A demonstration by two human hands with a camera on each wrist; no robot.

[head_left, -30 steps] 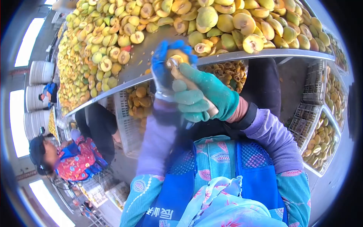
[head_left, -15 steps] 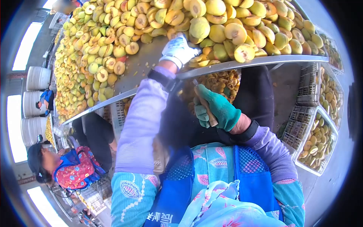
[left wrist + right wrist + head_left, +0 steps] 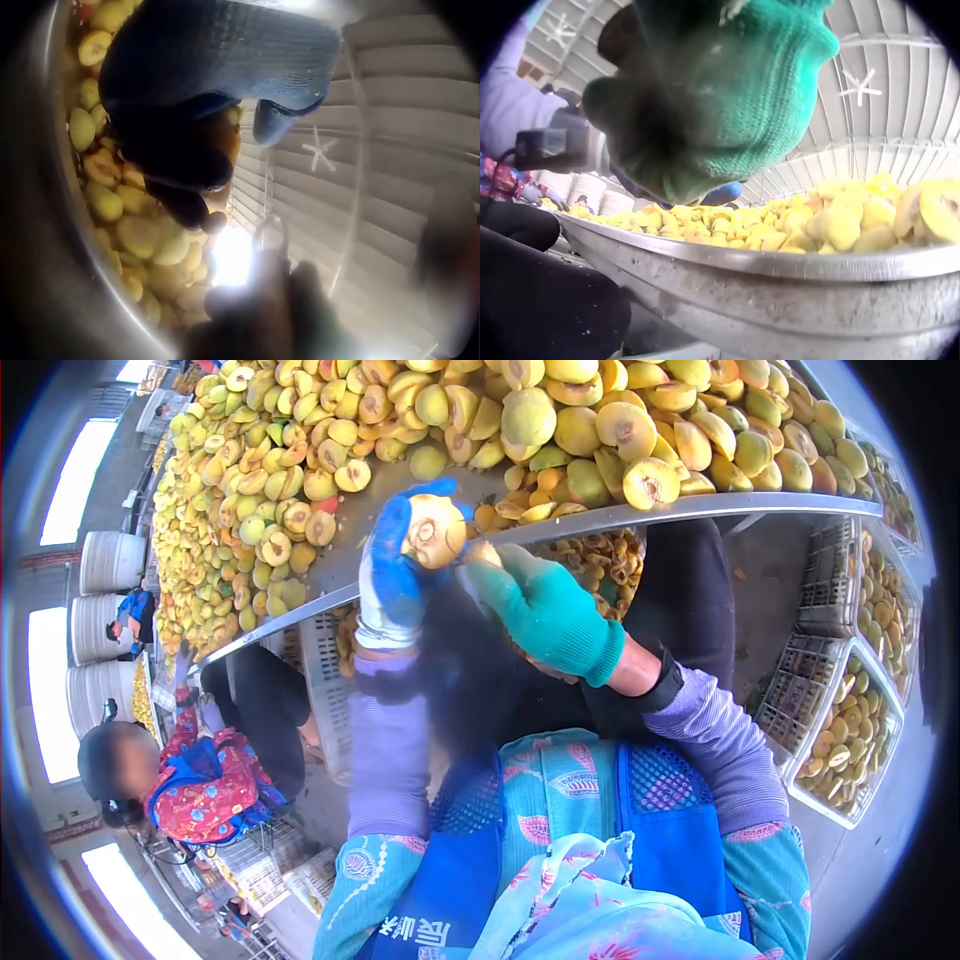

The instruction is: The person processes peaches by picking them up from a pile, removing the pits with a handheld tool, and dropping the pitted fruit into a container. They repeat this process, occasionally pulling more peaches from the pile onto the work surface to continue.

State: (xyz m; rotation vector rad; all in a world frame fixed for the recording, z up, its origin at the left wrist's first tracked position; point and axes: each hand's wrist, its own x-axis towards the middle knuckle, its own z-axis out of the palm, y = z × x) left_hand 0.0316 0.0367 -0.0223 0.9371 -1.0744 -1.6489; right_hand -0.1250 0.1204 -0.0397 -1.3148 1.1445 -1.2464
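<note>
In the head view the left hand (image 3: 397,565), in a blue and white glove, grips a halved yellow fruit (image 3: 436,532) with its cut face up, above the metal table's edge. The right hand (image 3: 550,605), in a green glove, stands just right of it, fingers curled round a tool whose wooden handle (image 3: 483,554) shows by the thumb. The tool's tip is too blurred to make out. The left wrist view shows the blue glove (image 3: 217,67) round the fruit (image 3: 223,142). In the right wrist view the green glove (image 3: 727,97) is curled round the wooden handle (image 3: 621,36).
Halved fruit (image 3: 625,428) is heaped on the metal table (image 3: 395,478) with a raised rim. Below it are a crate (image 3: 325,690) and a container of fruit pieces (image 3: 615,560). Crates of fruit (image 3: 845,735) stand at the right. Another person (image 3: 210,780) sits at the left.
The left hand, on the pile half a second ago, has come back toward the body with a fruit half. The right hand has moved up and left, close beside it, still holding the tool.
</note>
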